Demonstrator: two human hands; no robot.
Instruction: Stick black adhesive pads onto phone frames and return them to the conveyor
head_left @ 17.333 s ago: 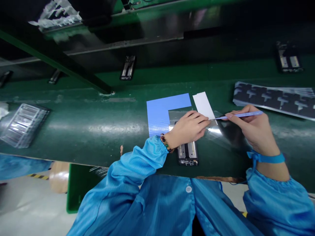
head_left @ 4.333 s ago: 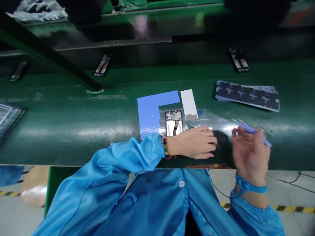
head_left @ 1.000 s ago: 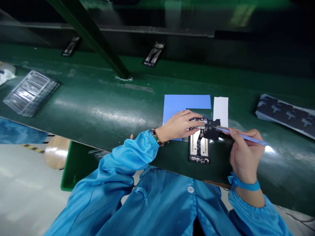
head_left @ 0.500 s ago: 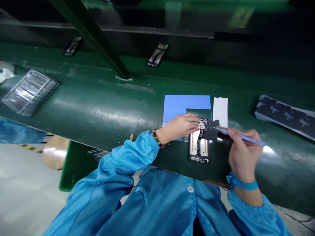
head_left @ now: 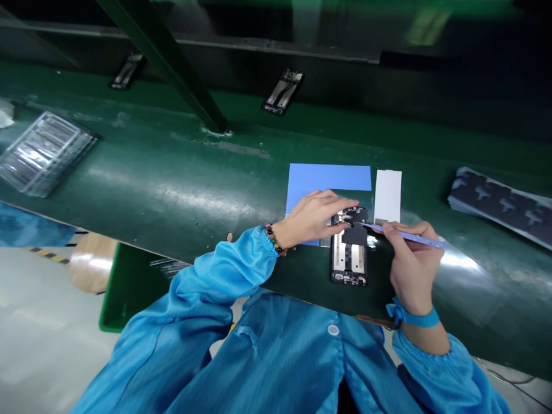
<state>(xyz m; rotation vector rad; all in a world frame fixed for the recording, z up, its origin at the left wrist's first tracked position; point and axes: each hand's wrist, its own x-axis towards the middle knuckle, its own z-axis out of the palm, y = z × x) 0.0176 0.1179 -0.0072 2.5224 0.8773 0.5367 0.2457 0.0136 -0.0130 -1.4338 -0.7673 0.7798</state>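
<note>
Right hand (head_left: 411, 273) pinched on purple tweezers (head_left: 420, 238); left hand (head_left: 313, 215), thumb and forefinger parted, at phone frame (head_left: 357, 261). Tweezer slip could crease or skew black sheet (head_left: 355, 234).

Matt black sheet (head_left: 355, 235), glossy tabletop (head_left: 172, 201)

Left grip (head_left: 308, 220) arches palm-down; right grip (head_left: 411, 265) pinches.

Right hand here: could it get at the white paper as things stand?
Probably yes: the white paper lies just beyond the right hand, and nothing appears to cover its upper part. That hand is occupied, though, gripping the purple tweezers, which might hinder picking it up.
</note>
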